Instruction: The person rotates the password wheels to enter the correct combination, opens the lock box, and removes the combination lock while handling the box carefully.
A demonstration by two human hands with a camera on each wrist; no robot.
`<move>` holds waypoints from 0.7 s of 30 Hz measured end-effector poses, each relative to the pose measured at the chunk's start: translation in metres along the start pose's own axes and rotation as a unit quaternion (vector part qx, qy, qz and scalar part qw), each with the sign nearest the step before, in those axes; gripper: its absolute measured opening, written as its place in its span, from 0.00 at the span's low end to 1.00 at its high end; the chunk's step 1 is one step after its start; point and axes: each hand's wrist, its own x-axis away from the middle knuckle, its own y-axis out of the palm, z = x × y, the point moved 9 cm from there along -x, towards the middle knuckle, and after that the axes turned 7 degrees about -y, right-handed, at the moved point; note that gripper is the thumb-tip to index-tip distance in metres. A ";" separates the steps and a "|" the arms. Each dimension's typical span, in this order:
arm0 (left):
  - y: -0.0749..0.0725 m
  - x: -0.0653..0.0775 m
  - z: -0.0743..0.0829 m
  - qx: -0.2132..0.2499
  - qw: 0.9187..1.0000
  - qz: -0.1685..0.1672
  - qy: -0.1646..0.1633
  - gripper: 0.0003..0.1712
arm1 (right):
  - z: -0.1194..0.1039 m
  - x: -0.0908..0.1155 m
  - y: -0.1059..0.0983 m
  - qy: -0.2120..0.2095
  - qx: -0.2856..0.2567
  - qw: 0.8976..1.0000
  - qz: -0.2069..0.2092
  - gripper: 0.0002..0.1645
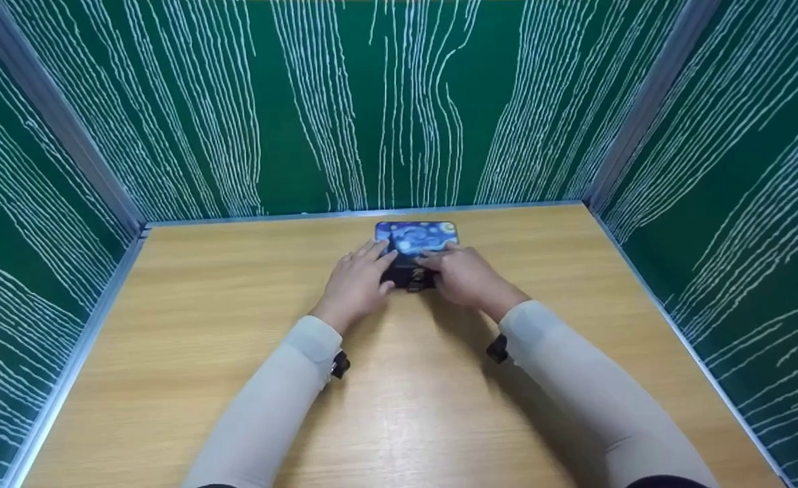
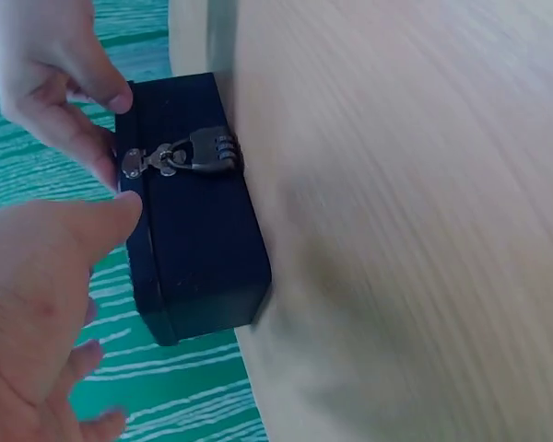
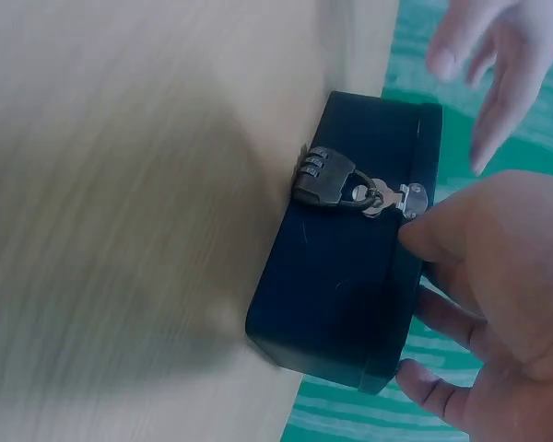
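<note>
A small dark box (image 2: 198,239) stands on the table, its lid (image 1: 415,237) printed with a blue swirling night-sky picture. From the metal clasp (image 3: 387,200) on its front hangs a combination padlock (image 2: 212,150) with number dials. The lid is down. My left hand (image 1: 354,281) is at the lid's left side, fingers extended over the top and thumb near the front edge. On the right, my right hand (image 1: 470,274) touches the lid with its fingers, its thumb at the front edge beside the clasp. Neither hand holds the padlock.
The wooden table (image 1: 399,407) spreads toward me. Green panels (image 1: 304,135) with white wavy lines enclose it at the back and both sides, with metal framing along the edges. The box stands close to the back edge. Small dark devices (image 1: 340,364) sit at both wrists.
</note>
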 end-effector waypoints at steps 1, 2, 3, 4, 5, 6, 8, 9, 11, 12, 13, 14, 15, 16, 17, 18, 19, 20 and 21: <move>0.001 0.002 -0.003 0.001 1.000 -0.004 -0.001 0.36 | -0.006 -0.001 0.002 -0.002 -0.002 1.000 -0.003 0.30; 0.003 0.004 -0.005 0.003 1.000 -0.007 -0.003 0.34 | -0.025 0.002 -0.008 0.004 0.008 1.000 -0.015 0.31; 0.005 0.006 -0.008 0.005 1.000 -0.010 -0.006 0.33 | -0.032 0.001 -0.007 -0.001 0.008 1.000 -0.015 0.31; 0.006 0.008 -0.010 0.007 1.000 -0.013 -0.008 0.32 | -0.038 0.001 -0.006 -0.009 0.010 1.000 -0.014 0.30; 0.006 0.010 -0.013 0.010 1.000 -0.016 -0.010 0.32 | -0.044 0.000 -0.005 -0.016 0.011 1.000 -0.013 0.30; 0.007 0.012 -0.015 0.013 1.000 -0.015 -0.011 0.32 | -0.050 0.000 -0.005 -0.021 0.014 1.000 -0.015 0.30; 0.006 0.015 -0.018 0.015 1.000 -0.011 -0.009 0.32 | -0.057 0.000 -0.004 -0.028 0.022 0.999 -0.013 0.30; 0.005 0.016 -0.019 0.016 1.000 -0.007 -0.007 0.32 | -0.060 0.000 -0.003 -0.028 0.024 0.999 -0.014 0.30; 0.002 0.018 -0.020 0.018 1.000 0.001 -0.002 0.31 | -0.065 0.000 -0.003 -0.031 0.028 0.999 -0.014 0.30; 0.001 0.018 -0.021 0.019 1.000 0.003 0.000 0.30 | -0.067 0.000 -0.004 -0.032 0.028 0.999 -0.015 0.30; 0.000 0.019 -0.022 0.019 1.000 0.003 0.001 0.30 | -0.068 0.000 -0.004 -0.035 0.028 0.999 -0.016 0.30; 0.000 0.020 -0.023 0.019 1.000 0.004 0.002 0.29 | -0.070 0.000 -0.003 -0.038 0.027 0.999 -0.017 0.30; -0.001 0.021 -0.024 0.020 1.000 0.003 0.002 0.29 | -0.072 0.000 -0.003 -0.042 0.025 0.999 -0.017 0.30; -0.001 0.022 -0.025 0.022 1.000 0.002 0.002 0.29 | -0.074 0.000 -0.003 -0.046 0.023 0.999 -0.018 0.30; -0.001 0.022 -0.025 0.022 1.000 0.001 0.002 0.28 | -0.075 0.000 -0.002 -0.048 0.022 0.998 -0.019 0.30; -0.001 0.023 -0.026 0.022 1.000 0.001 0.002 0.28 | -0.076 0.001 -0.001 -0.050 0.022 0.998 -0.020 0.30; -0.001 0.024 -0.026 0.023 1.000 0.002 0.002 0.28 | -0.077 0.001 0.000 -0.051 0.022 0.998 -0.022 0.30; -0.001 0.025 -0.027 0.023 1.000 0.003 0.002 0.28 | -0.077 0.001 0.000 -0.051 0.022 0.998 -0.023 0.30; -0.001 0.026 -0.027 0.025 1.000 0.004 0.001 0.28 | -0.078 0.002 0.001 -0.050 0.022 0.998 -0.024 0.30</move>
